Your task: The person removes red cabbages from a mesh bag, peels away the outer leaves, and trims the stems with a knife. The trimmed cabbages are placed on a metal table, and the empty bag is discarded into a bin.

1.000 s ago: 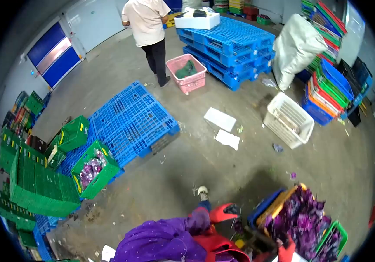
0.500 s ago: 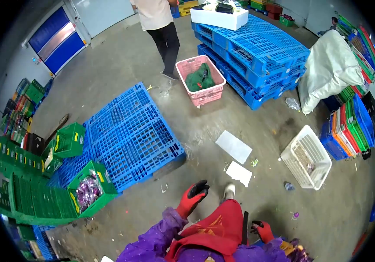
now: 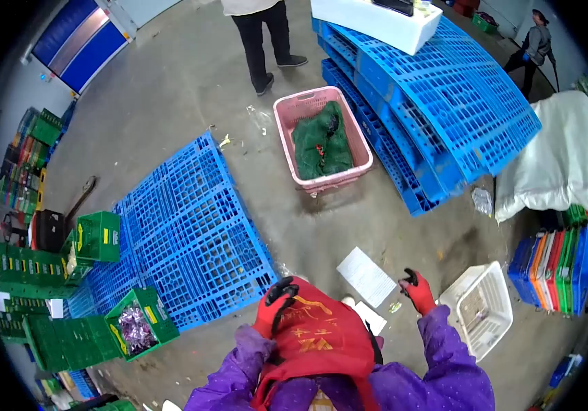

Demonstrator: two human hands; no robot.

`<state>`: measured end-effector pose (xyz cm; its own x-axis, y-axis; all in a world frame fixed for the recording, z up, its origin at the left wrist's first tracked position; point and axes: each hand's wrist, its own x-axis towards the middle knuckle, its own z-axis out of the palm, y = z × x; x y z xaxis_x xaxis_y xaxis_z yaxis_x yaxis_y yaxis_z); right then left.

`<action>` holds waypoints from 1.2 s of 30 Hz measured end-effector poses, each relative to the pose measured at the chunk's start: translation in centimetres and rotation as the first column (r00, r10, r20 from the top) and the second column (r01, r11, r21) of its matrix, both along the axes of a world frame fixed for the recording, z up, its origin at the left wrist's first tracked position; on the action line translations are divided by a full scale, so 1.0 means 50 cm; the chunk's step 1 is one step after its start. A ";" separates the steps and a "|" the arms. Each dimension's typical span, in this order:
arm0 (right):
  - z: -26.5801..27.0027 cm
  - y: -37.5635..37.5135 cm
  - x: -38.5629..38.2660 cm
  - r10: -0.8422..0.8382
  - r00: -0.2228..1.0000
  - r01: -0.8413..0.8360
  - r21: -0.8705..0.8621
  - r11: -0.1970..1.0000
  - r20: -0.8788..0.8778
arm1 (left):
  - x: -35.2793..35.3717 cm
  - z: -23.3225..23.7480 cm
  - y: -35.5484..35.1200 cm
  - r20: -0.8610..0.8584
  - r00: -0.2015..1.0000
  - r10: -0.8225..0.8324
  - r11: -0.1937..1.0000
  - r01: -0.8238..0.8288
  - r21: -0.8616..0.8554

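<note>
My left hand [image 3: 275, 307], in a red and black glove, is held in front of the red apron [image 3: 318, 329], fingers curved and apart with nothing visible in them. On the other side, my right hand [image 3: 417, 291], in a similar glove, hovers over the floor with its fingers spread and empty. It is nearest to the white crate [image 3: 478, 308] and a printed sheet of paper [image 3: 366, 277] on the floor. Farther ahead stands a pink crate [image 3: 284, 140] with a green net bundle [image 3: 323, 140] inside.
A blue pallet [image 3: 191, 226] lies at left beside green crates [image 3: 99, 236]. Stacked blue pallets [image 3: 445, 96] hold a white foam box [image 3: 376, 24]. One person [image 3: 263, 34] stands ahead; another [image 3: 534, 51] is at upper right. A white sack [image 3: 551, 157] and stacked coloured crates [image 3: 551, 267] are at right.
The view has shifted forward, bringing the pink crate and stacked pallets closer. My right hand has risen and reached outward; my left hand is nearer the apron. A second person now shows fully at upper right.
</note>
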<state>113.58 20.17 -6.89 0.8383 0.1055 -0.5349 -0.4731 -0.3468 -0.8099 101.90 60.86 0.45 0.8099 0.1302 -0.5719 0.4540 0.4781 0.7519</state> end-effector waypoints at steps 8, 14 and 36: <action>-0.097 0.361 0.462 -0.015 0.992 0.004 -0.091 0.996 -0.122 | 0.573 -0.256 0.305 0.048 0.994 -0.095 0.994 0.092 0.060; -0.359 0.594 0.726 0.391 0.908 -0.414 -0.462 0.784 -0.151 | 1.079 -0.449 0.471 0.090 0.975 -0.205 0.967 0.187 0.173; -0.913 0.716 0.971 -0.019 0.985 0.012 -0.039 0.999 -0.172 | 1.462 -1.202 0.447 -0.028 0.686 -0.727 0.447 0.504 0.739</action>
<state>162.11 55.97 -52.52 0.7349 0.0706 -0.6745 -0.6097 -0.3669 -0.7026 175.01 83.23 -59.63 0.9212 -0.2327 -0.3118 0.1581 -0.5084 0.8465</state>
